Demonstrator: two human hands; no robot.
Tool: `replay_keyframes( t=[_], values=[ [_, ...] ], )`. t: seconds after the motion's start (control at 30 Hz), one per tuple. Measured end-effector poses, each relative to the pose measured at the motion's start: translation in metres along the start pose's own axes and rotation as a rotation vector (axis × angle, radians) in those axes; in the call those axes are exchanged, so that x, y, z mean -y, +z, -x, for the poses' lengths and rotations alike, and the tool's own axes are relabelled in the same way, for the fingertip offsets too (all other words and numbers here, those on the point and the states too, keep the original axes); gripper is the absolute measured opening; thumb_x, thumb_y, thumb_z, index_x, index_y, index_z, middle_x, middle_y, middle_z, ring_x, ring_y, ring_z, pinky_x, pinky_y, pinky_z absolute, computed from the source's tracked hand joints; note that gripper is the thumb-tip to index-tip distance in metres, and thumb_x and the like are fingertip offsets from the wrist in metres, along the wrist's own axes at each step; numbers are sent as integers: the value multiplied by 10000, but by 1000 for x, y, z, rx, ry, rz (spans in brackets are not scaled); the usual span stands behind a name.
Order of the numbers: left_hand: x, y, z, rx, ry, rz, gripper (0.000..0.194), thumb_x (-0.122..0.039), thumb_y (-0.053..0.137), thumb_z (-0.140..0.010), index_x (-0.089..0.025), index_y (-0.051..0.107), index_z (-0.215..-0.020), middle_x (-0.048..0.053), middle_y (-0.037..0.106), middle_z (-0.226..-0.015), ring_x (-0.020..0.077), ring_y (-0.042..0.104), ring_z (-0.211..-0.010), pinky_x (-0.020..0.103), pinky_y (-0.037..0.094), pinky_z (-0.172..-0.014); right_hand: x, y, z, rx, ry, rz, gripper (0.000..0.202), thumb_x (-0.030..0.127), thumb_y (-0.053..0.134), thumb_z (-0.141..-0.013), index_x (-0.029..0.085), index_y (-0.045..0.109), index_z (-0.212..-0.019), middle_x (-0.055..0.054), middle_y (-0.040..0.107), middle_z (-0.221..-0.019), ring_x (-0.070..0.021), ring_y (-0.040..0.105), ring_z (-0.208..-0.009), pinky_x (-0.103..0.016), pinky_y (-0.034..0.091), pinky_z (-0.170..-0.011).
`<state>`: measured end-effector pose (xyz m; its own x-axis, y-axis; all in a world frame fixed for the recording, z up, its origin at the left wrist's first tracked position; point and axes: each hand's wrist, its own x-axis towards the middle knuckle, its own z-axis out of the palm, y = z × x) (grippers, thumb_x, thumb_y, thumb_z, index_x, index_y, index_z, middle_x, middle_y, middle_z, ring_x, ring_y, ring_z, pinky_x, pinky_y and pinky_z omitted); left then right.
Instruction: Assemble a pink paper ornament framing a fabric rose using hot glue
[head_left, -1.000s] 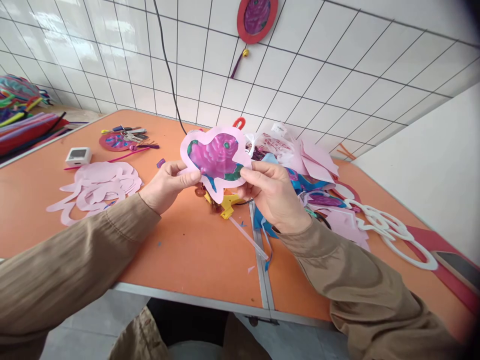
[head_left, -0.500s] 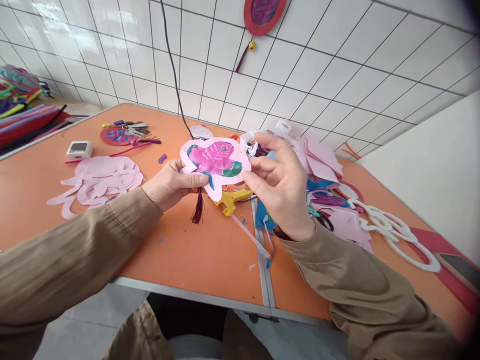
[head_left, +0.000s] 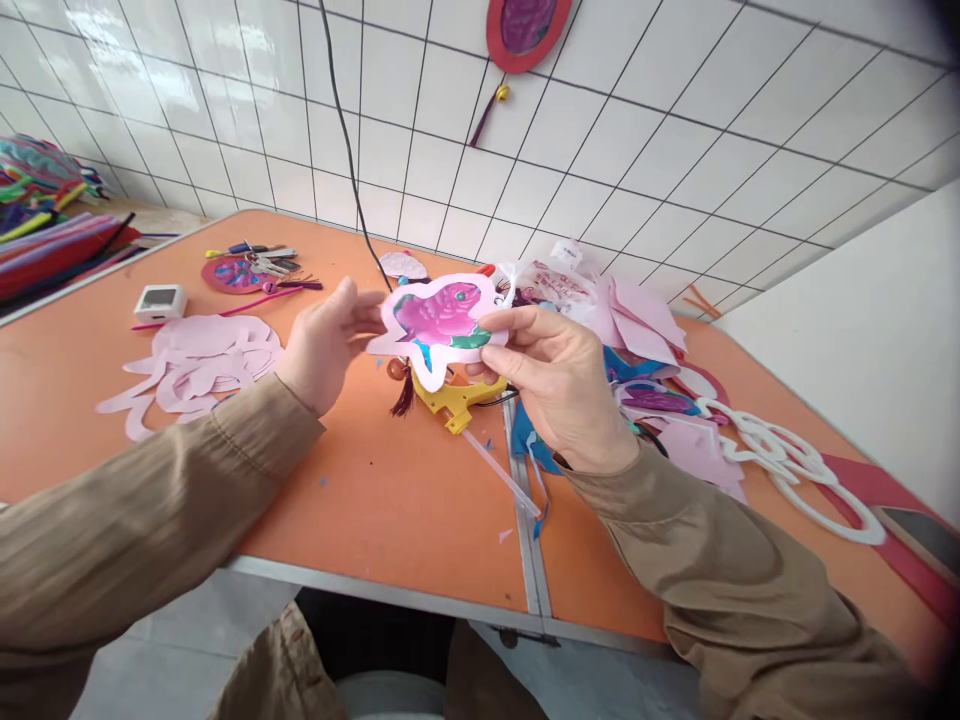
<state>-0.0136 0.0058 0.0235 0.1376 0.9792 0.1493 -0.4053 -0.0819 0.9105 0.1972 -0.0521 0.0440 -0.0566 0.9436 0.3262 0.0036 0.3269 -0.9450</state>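
A pink fish-shaped piece (head_left: 442, 315) with a magenta, green and blue middle is held up above the orange table. My right hand (head_left: 562, 375) pinches its right edge between thumb and fingers. Beside the piece's left end is my left hand (head_left: 322, 340), fingers apart and nothing visibly held; its fingertips are partly behind the piece's edge. Just below the piece lies a yellow glue gun (head_left: 457, 400) with a clear stick (head_left: 501, 475) pointing toward the front. A dark tassel (head_left: 403, 395) with a brown bead hangs or lies to the left of the gun; which one is unclear.
Pink cut-outs (head_left: 206, 365), a white box (head_left: 160, 301) and keys (head_left: 274, 262) sit at the left of the orange table (head_left: 360, 520). Pink sheets (head_left: 637, 315), blue scraps and white outlines (head_left: 795, 465) spread over the right. A black cable (head_left: 345, 140) runs down the tiled wall.
My left hand has let go of the piece and opened. My right hand has closed on its right edge, and the piece has shifted slightly right.
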Motion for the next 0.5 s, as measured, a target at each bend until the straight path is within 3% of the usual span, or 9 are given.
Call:
replay_keyframes(
  t=[0.07,0.1,0.17,0.23,0.3,0.37,0.43,0.5],
  values=[
    [-2,-2,0,-233,217,-116,364,-536,710,-809,-176,678,-762,6,608,-634,110,537,-560,235,438,-563,1,2,-1,-79,-26,18,165,178,716,-748,209,695,-908,38,696,-712,-124,704,-658,-264,577,-617],
    [-4,-2,2,-252,290,-153,333,-501,709,-818,-182,673,-730,-10,581,-590,97,505,-517,230,414,-535,2,3,-1,-106,-45,30,165,175,713,-741,211,691,-901,38,696,-717,-125,703,-656,-265,575,-609],
    [-9,2,10,-125,309,-209,360,-492,694,-830,-175,681,-660,-8,557,-502,90,474,-444,230,374,-474,3,5,-1,-134,-80,60,157,178,708,-741,216,684,-891,29,710,-757,-135,713,-682,-278,585,-624],
    [-11,7,20,171,89,-243,466,-579,708,-790,-151,699,-606,28,571,-450,108,493,-396,237,353,-418,3,5,-1,-139,-112,87,146,184,704,-753,221,677,-891,15,730,-808,-150,728,-728,-302,602,-668],
    [-9,13,29,520,-300,-212,625,-739,652,-744,-134,723,-607,59,579,-428,135,503,-350,249,363,-374,3,5,-1,-138,-141,112,143,185,701,-769,224,677,-905,6,741,-835,-157,733,-751,-313,605,-698],
    [-3,16,33,727,-593,-99,751,-848,550,-722,-125,736,-641,90,621,-473,157,533,-360,261,401,-365,3,5,0,-139,-162,127,146,181,704,-777,223,683,-915,7,741,-829,-155,733,-749,-309,601,-701],
    [5,16,33,763,-718,59,829,-893,473,-720,-112,751,-711,122,678,-568,189,604,-441,279,475,-411,3,6,2,-129,-168,121,142,179,709,-779,226,688,-911,13,734,-812,-148,730,-738,-299,599,-692],
    [14,14,31,698,-742,189,839,-883,470,-735,-103,761,-837,144,731,-705,219,681,-583,288,543,-503,2,7,3,-104,-161,102,139,174,708,-783,234,692,-908,21,724,-798,-139,725,-721,-293,604,-691]
  ],
)
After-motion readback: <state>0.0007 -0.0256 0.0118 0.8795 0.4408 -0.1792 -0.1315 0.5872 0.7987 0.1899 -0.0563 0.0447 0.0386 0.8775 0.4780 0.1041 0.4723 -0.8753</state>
